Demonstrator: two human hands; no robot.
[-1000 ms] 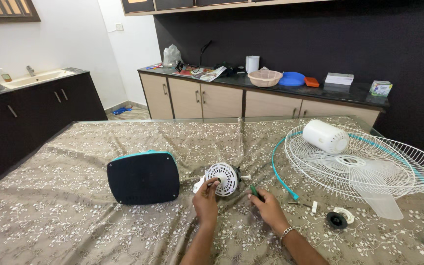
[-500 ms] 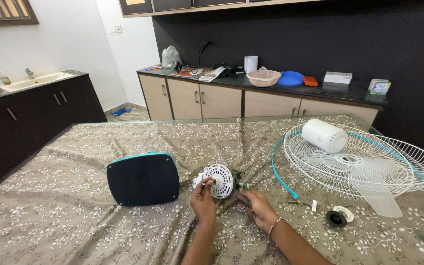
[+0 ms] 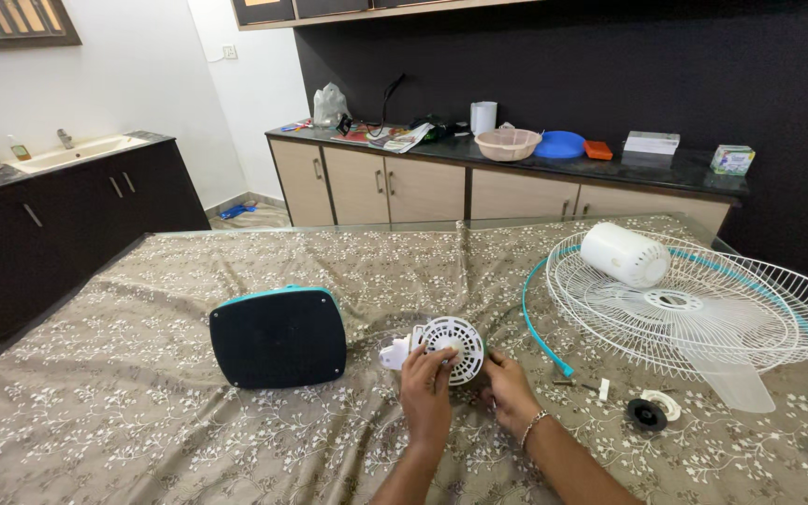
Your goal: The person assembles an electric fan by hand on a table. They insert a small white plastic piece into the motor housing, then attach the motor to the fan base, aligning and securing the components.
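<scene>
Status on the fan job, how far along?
Already apart: wire guard with white cover lying on it, teal base aside, small black cap loose on the cloth. In hand: both hands, left and right, on the white motor unit. Left: nothing is joined together.

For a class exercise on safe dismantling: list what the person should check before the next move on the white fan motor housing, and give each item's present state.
1. Left hand on the white motor housing: ok, fingers rest on its slotted face.
2. Right hand steadying the housing from the side: ok, it is against the housing's right edge.
3. Tool in the right hand: cannot tell, nothing shows beyond the fingers.
4. Small loose parts and black cap kept together: ok, they lie on the cloth right of the hands.
5. Wire guard away from the hands: ok, it lies apart to the right.
6. Dark base out of the way: ok, it lies left of the housing.
</scene>
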